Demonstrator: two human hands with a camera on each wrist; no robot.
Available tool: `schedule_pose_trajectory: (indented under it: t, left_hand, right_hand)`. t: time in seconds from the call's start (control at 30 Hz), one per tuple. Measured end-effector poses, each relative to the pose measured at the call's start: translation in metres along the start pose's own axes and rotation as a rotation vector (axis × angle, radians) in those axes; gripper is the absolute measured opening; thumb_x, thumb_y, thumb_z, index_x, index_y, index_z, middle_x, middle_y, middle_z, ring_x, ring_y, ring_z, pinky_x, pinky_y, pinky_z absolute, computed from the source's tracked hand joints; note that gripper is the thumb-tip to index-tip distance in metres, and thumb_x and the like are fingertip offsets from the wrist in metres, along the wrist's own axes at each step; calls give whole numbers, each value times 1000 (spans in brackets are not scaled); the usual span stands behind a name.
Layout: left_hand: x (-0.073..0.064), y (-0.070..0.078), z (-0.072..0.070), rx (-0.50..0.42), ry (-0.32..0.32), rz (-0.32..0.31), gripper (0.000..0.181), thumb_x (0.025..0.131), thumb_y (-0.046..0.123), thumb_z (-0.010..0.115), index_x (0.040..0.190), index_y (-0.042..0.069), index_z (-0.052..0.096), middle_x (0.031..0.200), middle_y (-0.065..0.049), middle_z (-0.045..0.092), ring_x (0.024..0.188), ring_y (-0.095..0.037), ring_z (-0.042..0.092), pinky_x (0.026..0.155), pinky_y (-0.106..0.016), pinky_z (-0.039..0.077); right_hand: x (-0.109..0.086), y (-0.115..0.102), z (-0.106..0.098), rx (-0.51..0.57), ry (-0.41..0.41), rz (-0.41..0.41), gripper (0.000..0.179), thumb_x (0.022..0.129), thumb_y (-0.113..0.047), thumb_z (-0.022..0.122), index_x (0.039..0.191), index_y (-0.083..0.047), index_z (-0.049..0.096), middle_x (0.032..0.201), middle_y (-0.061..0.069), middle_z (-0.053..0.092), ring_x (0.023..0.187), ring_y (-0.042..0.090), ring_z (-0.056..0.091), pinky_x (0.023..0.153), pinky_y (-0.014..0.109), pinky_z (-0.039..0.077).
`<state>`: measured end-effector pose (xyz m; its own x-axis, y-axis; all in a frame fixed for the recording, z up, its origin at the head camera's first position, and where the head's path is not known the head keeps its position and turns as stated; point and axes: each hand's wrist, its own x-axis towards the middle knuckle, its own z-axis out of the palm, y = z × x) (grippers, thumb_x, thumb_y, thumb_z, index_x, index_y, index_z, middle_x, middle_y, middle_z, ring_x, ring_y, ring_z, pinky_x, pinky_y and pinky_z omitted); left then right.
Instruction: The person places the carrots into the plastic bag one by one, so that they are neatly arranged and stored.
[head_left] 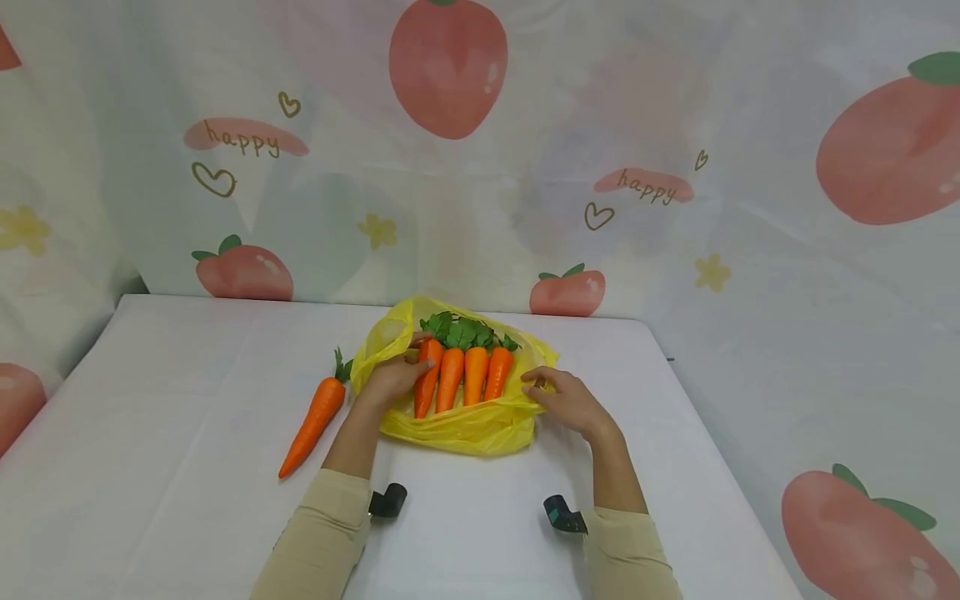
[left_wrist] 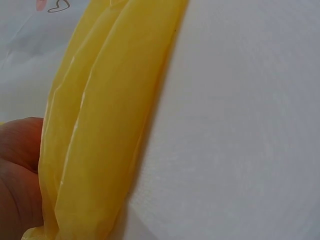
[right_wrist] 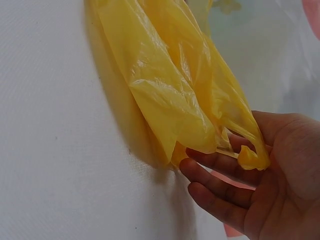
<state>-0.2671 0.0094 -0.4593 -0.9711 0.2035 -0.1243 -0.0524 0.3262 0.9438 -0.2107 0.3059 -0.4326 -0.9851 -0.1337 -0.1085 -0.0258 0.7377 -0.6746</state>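
Observation:
An open yellow plastic bag lies on the table with several orange carrots side by side in it, their green leafy tops toward the back. My left hand reaches into the bag's left side and grips the leftmost carrot, the thumb across its upper part. In the left wrist view the bag hides most of that hand. At the bag's right edge, my right hand holds the plastic. The right wrist view shows a bag handle between its thumb and fingers.
Another carrot lies on the white-covered table, left of the bag and close to my left forearm. Behind the table hangs a curtain printed with fruit. A black wrist mount sticks out from the left sleeve, another from the right.

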Motion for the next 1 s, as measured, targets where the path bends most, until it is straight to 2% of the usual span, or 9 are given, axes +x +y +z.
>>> schedule_pose_trajectory:
  t: [0.3, 0.53, 0.63, 0.77, 0.87, 1.0]
  left_hand:
    - [-1, 0, 0, -17, 15, 15, 45, 102, 6, 63, 146, 14, 57, 147, -14, 48, 126, -38, 49, 99, -46, 48]
    - [-3, 4, -1, 14, 0, -16, 45, 103, 11, 63, 147, 17, 56, 149, -17, 46, 129, -40, 49, 102, -49, 47]
    - [-6, 5, -2, 50, 3, -41, 45, 104, 16, 63, 148, 20, 55, 144, -21, 51, 124, -39, 53, 100, -49, 48]
    - [-9, 8, -2, 77, 25, -62, 45, 104, 19, 64, 147, 25, 56, 133, -21, 59, 111, -35, 58, 89, -44, 50]
    - [-12, 9, -3, 76, 42, -53, 44, 103, 18, 65, 146, 25, 58, 131, -19, 61, 108, -32, 59, 84, -40, 51]
    - [-15, 12, -3, 63, 54, -15, 45, 103, 15, 66, 147, 22, 58, 143, -16, 53, 114, -32, 57, 84, -39, 53]
  right_hand:
    - [-1, 0, 0, 10, -2, 0, 32, 104, -25, 60, 130, -8, 68, 133, 13, 63, 124, 36, 52, 110, 63, 36]
    - [-1, 0, -1, 14, -6, 8, 31, 104, -25, 60, 130, -8, 68, 134, 13, 63, 125, 36, 51, 110, 62, 36]
    - [-1, 1, -1, 13, -7, 7, 31, 105, -25, 60, 130, -9, 68, 135, 13, 63, 126, 36, 51, 111, 63, 35]
    - [-2, 0, -2, 12, -7, 5, 32, 105, -25, 60, 130, -8, 68, 135, 13, 62, 125, 36, 52, 110, 62, 37]
    - [-2, -1, -3, 20, -9, 10, 32, 105, -25, 60, 130, -8, 67, 135, 13, 62, 123, 35, 53, 109, 62, 38]
    - [-3, -1, -2, 23, -8, 14, 31, 105, -25, 60, 130, -8, 67, 134, 13, 63, 123, 35, 52, 109, 62, 38]
